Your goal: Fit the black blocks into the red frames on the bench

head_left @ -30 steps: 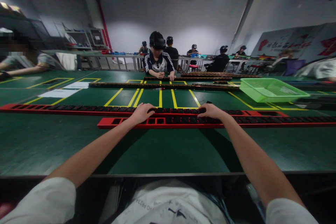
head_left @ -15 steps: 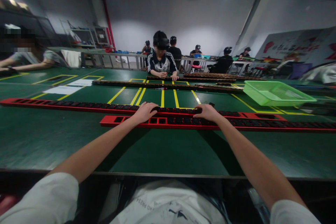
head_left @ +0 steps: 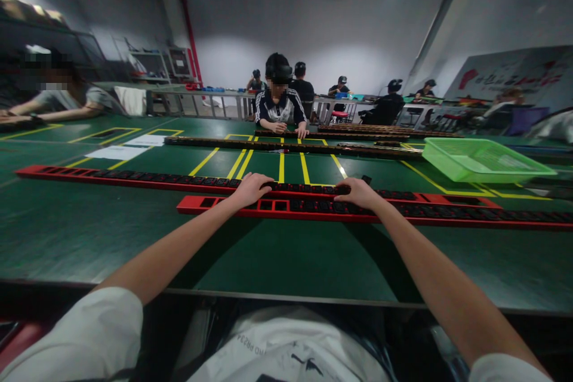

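Note:
Across the green table lies a long red power strip [head_left: 134, 179], its channel filled with a row of black sockets. My left hand [head_left: 253, 189] grips this far strip left of centre, fingers curled over its back edge. Farther right, my right hand [head_left: 358, 193] is closed on the same strip, thumb toward the inside. A nearer red power strip [head_left: 322, 216] runs alongside, under my wrists; several square openings at its left part hold no socket. A small black piece [head_left: 367, 179] sits just behind my right hand.
A green plastic basket [head_left: 474, 161] stands at the right. Dark long strips [head_left: 268, 144] lie farther back, near yellow tape lines and white paper sheets [head_left: 117, 152]. A co-worker [head_left: 280, 104] sits opposite; another person [head_left: 67, 95] is at the left. The table edge [head_left: 286, 297] is near me.
The whole view has shifted slightly, so the strips, basket and background appear a little farther right. Both hands keep their hold on the far strip, with no clear movement along it.

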`<state>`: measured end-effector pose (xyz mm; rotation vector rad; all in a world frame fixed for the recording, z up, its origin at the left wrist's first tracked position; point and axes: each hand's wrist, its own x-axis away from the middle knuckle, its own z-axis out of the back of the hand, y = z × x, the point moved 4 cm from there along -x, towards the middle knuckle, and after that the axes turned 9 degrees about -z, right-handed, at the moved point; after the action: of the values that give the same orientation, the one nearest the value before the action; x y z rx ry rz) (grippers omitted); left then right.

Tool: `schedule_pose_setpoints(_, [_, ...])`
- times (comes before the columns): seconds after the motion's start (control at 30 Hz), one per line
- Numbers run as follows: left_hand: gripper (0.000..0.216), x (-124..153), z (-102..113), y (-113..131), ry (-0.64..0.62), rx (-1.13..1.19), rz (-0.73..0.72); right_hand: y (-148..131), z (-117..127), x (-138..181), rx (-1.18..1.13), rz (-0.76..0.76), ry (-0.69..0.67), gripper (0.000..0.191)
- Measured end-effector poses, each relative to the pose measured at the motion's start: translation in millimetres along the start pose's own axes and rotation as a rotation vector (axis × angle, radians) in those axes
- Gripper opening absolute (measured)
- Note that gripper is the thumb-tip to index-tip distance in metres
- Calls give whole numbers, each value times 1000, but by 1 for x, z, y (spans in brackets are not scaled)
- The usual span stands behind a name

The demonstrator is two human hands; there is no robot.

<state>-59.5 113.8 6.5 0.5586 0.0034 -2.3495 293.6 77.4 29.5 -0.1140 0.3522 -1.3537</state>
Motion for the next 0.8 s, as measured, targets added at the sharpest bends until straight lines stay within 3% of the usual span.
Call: schedule_pose_setpoints(0.8, [28,5,0,-1,50,-21,66,0,-1,-1,4,19,13,38])
